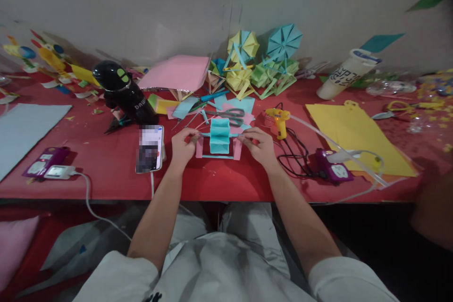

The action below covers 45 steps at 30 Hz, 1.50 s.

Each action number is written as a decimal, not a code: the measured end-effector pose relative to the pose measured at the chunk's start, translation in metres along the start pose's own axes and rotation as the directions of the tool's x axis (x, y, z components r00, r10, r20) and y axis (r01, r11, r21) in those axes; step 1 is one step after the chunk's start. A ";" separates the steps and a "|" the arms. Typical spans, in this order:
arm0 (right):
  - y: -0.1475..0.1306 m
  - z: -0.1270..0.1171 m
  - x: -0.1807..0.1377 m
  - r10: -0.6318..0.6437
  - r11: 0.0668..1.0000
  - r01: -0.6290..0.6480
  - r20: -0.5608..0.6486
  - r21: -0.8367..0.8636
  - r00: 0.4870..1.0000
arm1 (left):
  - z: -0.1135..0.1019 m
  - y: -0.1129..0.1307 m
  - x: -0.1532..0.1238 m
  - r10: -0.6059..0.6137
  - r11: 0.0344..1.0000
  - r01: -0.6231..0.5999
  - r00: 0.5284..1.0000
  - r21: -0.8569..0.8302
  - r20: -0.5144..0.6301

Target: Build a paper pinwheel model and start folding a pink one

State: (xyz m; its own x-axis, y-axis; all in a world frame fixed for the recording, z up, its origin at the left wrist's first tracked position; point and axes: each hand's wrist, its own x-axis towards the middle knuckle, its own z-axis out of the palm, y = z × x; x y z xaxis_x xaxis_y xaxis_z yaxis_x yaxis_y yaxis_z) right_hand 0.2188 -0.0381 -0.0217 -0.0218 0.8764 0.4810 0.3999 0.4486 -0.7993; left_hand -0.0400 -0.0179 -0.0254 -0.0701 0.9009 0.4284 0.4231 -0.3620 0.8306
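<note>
Before me on the red table is a small paper model. Its blue folded-paper wheel (pixel 220 136) sits on a thin blue paper rod, between two pink paper supports (pixel 237 149). A second blue rod (pixel 217 156) joins the supports lower down. My left hand (pixel 184 147) pinches the model at its left end, where rod and pink support meet. At the opposite end my right hand (pixel 261 147) pinches in the same way. Grey-handled scissors (pixel 235 113) lie just behind the wheel on paper scraps. A yellow glue gun (pixel 279 120) stands right of them.
A phone (pixel 150 148) lies to the left, with a black bottle (pixel 123 92) behind it. Purple power sockets (pixel 334 166) and cables lie right. Yellow paper sheets (pixel 357 137), a white cup (pixel 345 75) and several finished folded-paper models (pixel 242 47) occupy the back and right.
</note>
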 end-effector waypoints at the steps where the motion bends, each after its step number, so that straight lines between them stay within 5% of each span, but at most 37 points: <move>1: 0.000 0.000 0.000 0.002 1.000 -0.002 -0.004 -0.003 1.000 | 0.000 0.000 0.000 0.001 1.000 -0.001 1.000 0.000 -0.002; 45: 0.006 0.002 0.002 0.009 0.996 -0.011 0.024 0.088 1.000 | 0.000 -0.006 0.001 0.001 0.999 0.000 1.000 -0.039 0.003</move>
State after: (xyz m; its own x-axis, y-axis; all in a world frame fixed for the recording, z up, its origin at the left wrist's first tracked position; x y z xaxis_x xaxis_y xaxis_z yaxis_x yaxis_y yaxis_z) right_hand 0.2194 -0.0336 -0.0265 -0.0402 0.8841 0.4655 0.3175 0.4530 -0.8330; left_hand -0.0424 -0.0145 -0.0295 -0.0671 0.9014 0.4277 0.3879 -0.3714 0.8436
